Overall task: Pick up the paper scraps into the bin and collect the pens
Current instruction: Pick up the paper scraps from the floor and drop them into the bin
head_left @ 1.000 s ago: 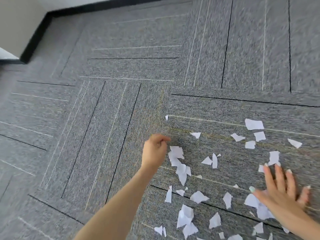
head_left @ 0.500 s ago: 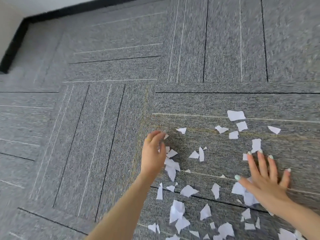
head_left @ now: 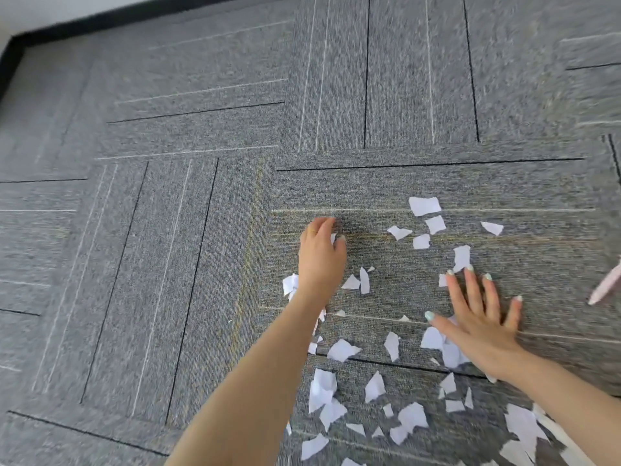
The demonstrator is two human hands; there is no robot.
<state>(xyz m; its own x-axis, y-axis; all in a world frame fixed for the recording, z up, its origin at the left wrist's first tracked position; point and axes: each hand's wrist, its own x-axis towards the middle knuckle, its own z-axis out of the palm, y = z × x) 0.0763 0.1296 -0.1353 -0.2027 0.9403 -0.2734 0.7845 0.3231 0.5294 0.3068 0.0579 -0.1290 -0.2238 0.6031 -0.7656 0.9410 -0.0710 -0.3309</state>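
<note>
Several torn white paper scraps (head_left: 342, 350) lie scattered on the grey carpet, mostly at the lower right. My left hand (head_left: 321, 255) reaches forward over the left side of the scatter, its fingers and thumb curled on a small white scrap (head_left: 333, 237). My right hand (head_left: 480, 319) lies flat with fingers spread, pressing on a few scraps (head_left: 431, 338) under its palm. A pale pink pen (head_left: 607, 285) shows at the right edge, cut off by the frame. No bin is in view.
Grey carpet tiles (head_left: 168, 264) with black and white lines cover the floor. A black skirting board (head_left: 100, 20) and white wall run along the far left. More scraps (head_left: 424, 206) lie beyond my right hand.
My left hand has moved forward and closed its fingers on a far scrap. My right hand stays flat on the carpet. The view has swung right, bringing the pink pen into sight.
</note>
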